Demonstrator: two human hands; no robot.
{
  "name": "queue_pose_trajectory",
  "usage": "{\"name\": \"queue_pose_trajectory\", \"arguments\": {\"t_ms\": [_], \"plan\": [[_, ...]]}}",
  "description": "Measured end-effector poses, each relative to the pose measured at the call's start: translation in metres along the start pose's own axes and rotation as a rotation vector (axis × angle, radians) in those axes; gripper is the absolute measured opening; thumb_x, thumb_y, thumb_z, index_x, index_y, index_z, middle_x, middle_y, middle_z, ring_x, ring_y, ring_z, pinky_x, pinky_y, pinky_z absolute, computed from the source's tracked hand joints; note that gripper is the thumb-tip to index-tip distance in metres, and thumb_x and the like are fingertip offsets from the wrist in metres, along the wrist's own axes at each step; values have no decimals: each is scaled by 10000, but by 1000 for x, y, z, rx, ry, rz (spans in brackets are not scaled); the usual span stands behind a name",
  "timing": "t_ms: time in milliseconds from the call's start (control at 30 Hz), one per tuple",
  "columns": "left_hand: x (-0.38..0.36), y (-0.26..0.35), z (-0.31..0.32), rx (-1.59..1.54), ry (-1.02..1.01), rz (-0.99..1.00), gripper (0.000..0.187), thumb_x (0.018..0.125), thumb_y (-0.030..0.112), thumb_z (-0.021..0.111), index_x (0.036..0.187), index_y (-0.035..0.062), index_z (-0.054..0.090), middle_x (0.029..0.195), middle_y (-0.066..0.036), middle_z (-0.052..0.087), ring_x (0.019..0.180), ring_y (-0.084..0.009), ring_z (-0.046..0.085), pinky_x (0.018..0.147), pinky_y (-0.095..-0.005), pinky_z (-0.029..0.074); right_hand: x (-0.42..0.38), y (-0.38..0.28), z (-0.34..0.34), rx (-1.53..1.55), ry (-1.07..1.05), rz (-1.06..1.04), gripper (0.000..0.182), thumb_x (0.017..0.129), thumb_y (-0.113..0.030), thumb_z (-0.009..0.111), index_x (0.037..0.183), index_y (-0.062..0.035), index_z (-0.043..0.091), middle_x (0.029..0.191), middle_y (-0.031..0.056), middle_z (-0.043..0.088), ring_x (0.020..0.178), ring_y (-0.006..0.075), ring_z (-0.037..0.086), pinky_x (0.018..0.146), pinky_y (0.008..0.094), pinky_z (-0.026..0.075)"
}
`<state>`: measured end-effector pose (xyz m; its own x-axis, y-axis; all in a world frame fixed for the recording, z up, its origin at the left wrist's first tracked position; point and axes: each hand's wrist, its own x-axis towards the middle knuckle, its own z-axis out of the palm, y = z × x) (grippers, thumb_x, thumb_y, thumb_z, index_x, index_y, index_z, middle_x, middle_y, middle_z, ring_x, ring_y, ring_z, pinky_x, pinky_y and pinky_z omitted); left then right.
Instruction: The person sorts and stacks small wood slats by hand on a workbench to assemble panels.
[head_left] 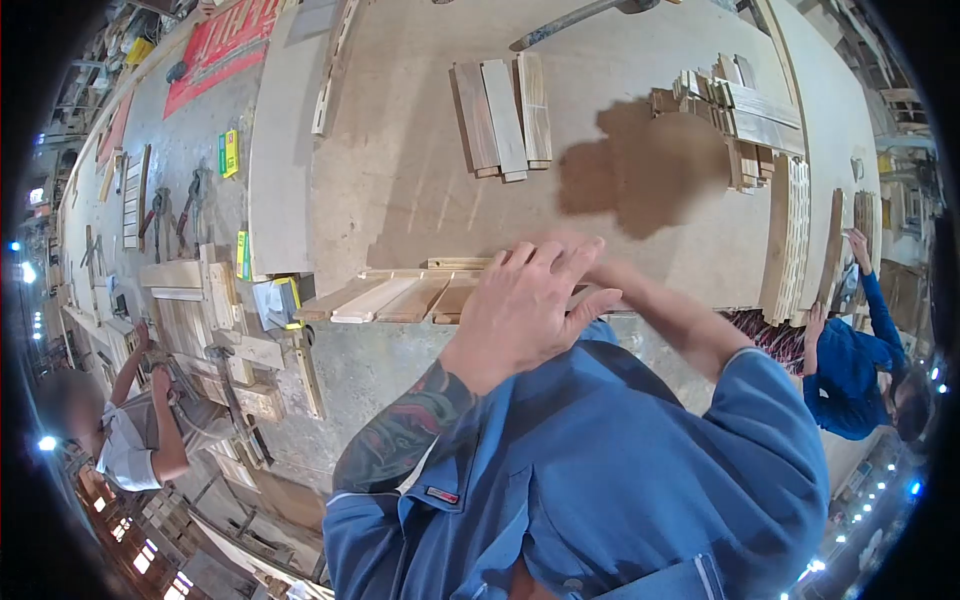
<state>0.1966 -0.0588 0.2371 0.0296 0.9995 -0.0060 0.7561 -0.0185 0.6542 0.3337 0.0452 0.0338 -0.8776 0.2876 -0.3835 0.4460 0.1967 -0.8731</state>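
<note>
My left hand (525, 305), at the end of a tattooed forearm, lies back-up over a row of wooden slats (405, 298) at the near table edge. Its thumb stands away from the fingers, which reach forward over the wood. My right hand (580, 248) crosses in behind the left one; it is blurred and largely covered, so its fingers and anything in them cannot be made out. The slats lie side by side against a thin wooden strip (458, 263). Part of the row is hidden under my hands.
Loose boards (503, 118) lie further up the table (400, 130). A pile of short slats (750, 115) is at the right. A hammer (225, 365) rests on the left bench. One person (130, 430) works at the left, another (855, 370) at the right.
</note>
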Motion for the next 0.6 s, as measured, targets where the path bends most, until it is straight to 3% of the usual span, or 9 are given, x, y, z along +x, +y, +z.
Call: {"name": "queue_pose_trajectory", "arguments": {"t_ms": [33,67,133,267,333,400,467,500,600], "plan": [[0,-2,-3,4,-5,-1,524,999,498,469,1329,107,584,1032,-146,661,956,-349,624,834,-471,501,31,-24,-32,-398,49,342,288,881,-380,654,1105,-213,726,1091,152,708,1049,316,659,861,447,525],[2,-4,-8,-167,16,-16,512,1003,475,481,1342,102,573,1049,-149,664,964,-354,634,829,-465,507,54,10,-54,-309,307,157,461,890,-419,639,1276,-166,639,1264,157,652,1120,347,630,925,488,491],[4,-8,-9,-329,38,-35,501,1006,452,493,1354,98,563,1066,-152,667,972,-360,645,825,-459,513,116,25,-50,-672,1024,342,528,874,-380,667,1295,-74,576,1293,154,635,1203,364,581,968,538,446],[0,-7,-8,121,-13,-194,517,999,492,493,1307,91,598,984,-179,679,915,-355,671,762,-455,534,148,13,-39,-682,1130,435,570,867,-348,685,1296,-11,519,1329,160,606,1282,371,521,1015,576,395],[-1,-2,-7,173,-123,-289,550,989,540,491,1284,92,616,964,-183,681,893,-353,678,746,-459,537,128,-21,-53,-293,932,574,541,866,-338,695,1275,-24,532,1225,171,656,1191,357,595,1002,569,416],[-5,-6,-6,288,30,-219,678,939,672,477,1233,85,648,905,-180,688,844,-364,687,709,-469,539,122,-4,-57,-202,897,622,520,858,-340,708,1235,-13,563,1057,162,691,987,302,670,896,499,486],[-6,-6,-7,297,56,-204,807,886,772,451,1218,65,654,862,-173,692,828,-371,689,703,-469,542,93,6,-54,453,862,269,435,842,-325,733,1109,0,621,922,124,678,820,198,649,748,371,513],[-4,-2,-13,306,8,-230,810,889,772,445,1194,55,665,856,-180,697,832,-375,691,705,-471,544,70,2,-49,471,970,140,374,859,-298,731,1034,20,646,901,90,662,832,119,597,698,287,493],[-7,-16,1,278,124,-159,805,900,768,426,1107,43,706,879,-203,709,855,-378,697,715,-477,545,-25,-29,-17,472,830,15,349,898,-268,702,1057,37,643,909,82,674,855,113,590,728,306,504]]}}
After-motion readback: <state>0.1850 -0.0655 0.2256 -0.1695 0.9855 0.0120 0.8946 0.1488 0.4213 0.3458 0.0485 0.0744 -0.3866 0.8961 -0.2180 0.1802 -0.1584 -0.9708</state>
